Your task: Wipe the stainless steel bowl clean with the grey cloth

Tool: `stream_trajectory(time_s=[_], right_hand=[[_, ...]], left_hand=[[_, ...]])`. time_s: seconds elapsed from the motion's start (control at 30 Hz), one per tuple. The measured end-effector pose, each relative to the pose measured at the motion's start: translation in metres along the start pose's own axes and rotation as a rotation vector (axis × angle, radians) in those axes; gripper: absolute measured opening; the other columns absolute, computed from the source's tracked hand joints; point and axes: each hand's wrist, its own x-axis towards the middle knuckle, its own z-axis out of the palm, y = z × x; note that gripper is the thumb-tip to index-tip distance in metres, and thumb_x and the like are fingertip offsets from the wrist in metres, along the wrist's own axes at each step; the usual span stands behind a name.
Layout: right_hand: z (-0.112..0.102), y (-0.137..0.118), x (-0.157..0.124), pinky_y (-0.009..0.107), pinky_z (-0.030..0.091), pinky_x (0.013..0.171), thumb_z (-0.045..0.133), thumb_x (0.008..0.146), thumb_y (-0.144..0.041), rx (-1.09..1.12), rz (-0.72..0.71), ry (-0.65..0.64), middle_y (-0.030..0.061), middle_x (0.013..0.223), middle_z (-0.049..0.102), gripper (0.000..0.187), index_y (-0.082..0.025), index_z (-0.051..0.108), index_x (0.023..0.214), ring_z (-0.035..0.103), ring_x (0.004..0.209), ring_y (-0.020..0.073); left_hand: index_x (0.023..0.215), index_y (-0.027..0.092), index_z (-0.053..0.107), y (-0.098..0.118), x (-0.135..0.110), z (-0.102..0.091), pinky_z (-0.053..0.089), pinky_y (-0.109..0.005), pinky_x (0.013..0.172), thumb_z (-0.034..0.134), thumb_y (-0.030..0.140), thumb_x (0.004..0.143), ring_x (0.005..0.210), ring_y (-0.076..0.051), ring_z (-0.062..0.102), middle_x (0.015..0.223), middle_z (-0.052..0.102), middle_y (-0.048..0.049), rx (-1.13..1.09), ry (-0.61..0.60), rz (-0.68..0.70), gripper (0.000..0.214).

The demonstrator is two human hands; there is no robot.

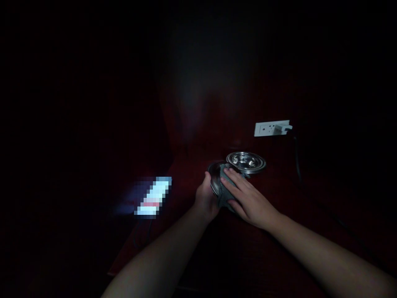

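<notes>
My left hand (207, 199) grips the left side of a shiny metal bowl (214, 182), thumb up along its rim. Pressed against the bowl is a grey-green cloth (228, 190), held under the fingers of my right hand (248, 196). The cloth and right hand cover much of the bowl, so its full shape is hidden. Just behind them, a second metal bowl (259, 164) with a wide rim rests on the dark red table, its shiny inside facing up.
A lit, pixelated screen (155, 196) lies left of my hands near the table's left edge (124, 256). On the back wall is a white socket plate (263, 129) with a plug (283, 128); its dark cable (297, 159) hangs down at the right. The surroundings are very dark.
</notes>
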Motion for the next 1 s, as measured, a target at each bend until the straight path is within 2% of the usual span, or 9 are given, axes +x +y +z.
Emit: stream_trajectory(time_s=[0.1, 0.2, 0.4, 0.5, 0.57, 0.7, 0.8, 0.87, 1.0], right_hand=[[-0.003, -0.003, 0.001, 0.052, 0.027, 0.108, 0.048, 0.086, -0.021, -0.010, 0.007, 0.023, 0.0132, 0.153, 0.016, 0.063, -0.016, 0.026, 0.144, 0.009, 0.140, 0.0285], [-0.009, -0.006, 0.001, 0.054, 0.028, 0.107, 0.049, 0.085, -0.021, -0.016, 0.006, 0.088, 0.0134, 0.153, 0.015, 0.063, -0.017, 0.027, 0.144, 0.007, 0.140, 0.0307], [-0.022, -0.011, 0.004, 0.060, 0.028, 0.105, 0.046, 0.082, -0.017, 0.014, -0.007, 0.210, 0.0107, 0.150, 0.025, 0.068, -0.024, 0.022, 0.145, 0.012, 0.139, 0.0332], [-0.027, -0.013, 0.005, 0.060, 0.026, 0.106, 0.045, 0.080, -0.019, 0.062, 0.003, 0.277, 0.0103, 0.147, 0.029, 0.067, -0.023, 0.024, 0.144, 0.016, 0.138, 0.0335], [-0.031, -0.015, 0.006, 0.059, 0.025, 0.106, 0.044, 0.080, -0.021, 0.102, 0.030, 0.316, 0.0092, 0.147, 0.031, 0.065, -0.024, 0.027, 0.143, 0.019, 0.137, 0.0336], [-0.039, -0.018, 0.005, 0.055, 0.025, 0.108, 0.041, 0.083, -0.026, 0.223, 0.096, 0.361, 0.0083, 0.145, 0.034, 0.058, -0.023, 0.034, 0.140, 0.026, 0.135, 0.0318], [-0.042, -0.016, 0.005, 0.050, 0.028, 0.108, 0.037, 0.088, -0.031, 0.341, 0.145, 0.404, 0.0092, 0.141, 0.039, 0.050, -0.022, 0.039, 0.137, 0.033, 0.131, 0.0287], [-0.043, -0.012, 0.005, 0.048, 0.030, 0.107, 0.033, 0.090, -0.036, 0.418, 0.175, 0.451, 0.0099, 0.137, 0.044, 0.046, -0.021, 0.044, 0.133, 0.038, 0.128, 0.0275], [-0.035, -0.003, 0.005, 0.046, 0.032, 0.106, 0.031, 0.091, -0.044, 0.550, 0.268, 0.524, 0.0098, 0.129, 0.051, 0.046, -0.021, 0.050, 0.125, 0.044, 0.123, 0.0270]], left_hand=[[0.105, 0.011, 0.064, -0.001, -0.009, 0.004, 0.047, -0.033, 0.089, 0.046, 0.048, 0.086, 0.094, -0.021, 0.064, 0.101, 0.067, -0.0137, 0.046, -0.031, 0.029, 0.046], [0.108, 0.013, 0.063, -0.002, -0.023, 0.007, 0.046, -0.034, 0.087, 0.049, 0.049, 0.084, 0.093, -0.022, 0.063, 0.098, 0.067, -0.0120, 0.121, -0.164, 0.041, 0.046], [0.098, 0.016, 0.066, -0.010, -0.042, 0.003, 0.046, -0.030, 0.078, 0.050, 0.055, 0.080, 0.085, -0.020, 0.060, 0.092, 0.067, -0.0093, 0.467, -0.365, 0.269, 0.045], [0.107, 0.018, 0.063, -0.010, -0.049, 0.006, 0.044, -0.029, 0.080, 0.045, 0.050, 0.085, 0.087, -0.020, 0.059, 0.098, 0.065, -0.0090, 0.607, -0.459, 0.377, 0.043], [0.108, 0.018, 0.062, -0.007, -0.054, 0.009, 0.043, -0.029, 0.079, 0.043, 0.044, 0.088, 0.086, -0.019, 0.058, 0.100, 0.064, -0.0086, 0.739, -0.474, 0.453, 0.038], [0.096, 0.017, 0.064, 0.000, -0.063, 0.011, 0.043, -0.028, 0.070, 0.040, 0.039, 0.089, 0.077, -0.018, 0.057, 0.088, 0.065, -0.0082, 0.995, -0.466, 0.563, 0.033], [0.093, 0.017, 0.064, 0.002, -0.068, 0.011, 0.042, -0.029, 0.070, 0.039, 0.036, 0.090, 0.074, -0.018, 0.056, 0.085, 0.065, -0.0093, 1.124, -0.485, 0.583, 0.031], [0.093, 0.017, 0.065, 0.002, -0.071, 0.012, 0.042, -0.030, 0.071, 0.040, 0.034, 0.089, 0.073, -0.019, 0.056, 0.086, 0.065, -0.0099, 1.139, -0.499, 0.559, 0.030], [0.086, 0.018, 0.068, 0.000, -0.075, 0.014, 0.042, -0.029, 0.071, 0.045, 0.033, 0.087, 0.071, -0.018, 0.057, 0.082, 0.066, -0.0091, 1.032, -0.465, 0.519, 0.028]])
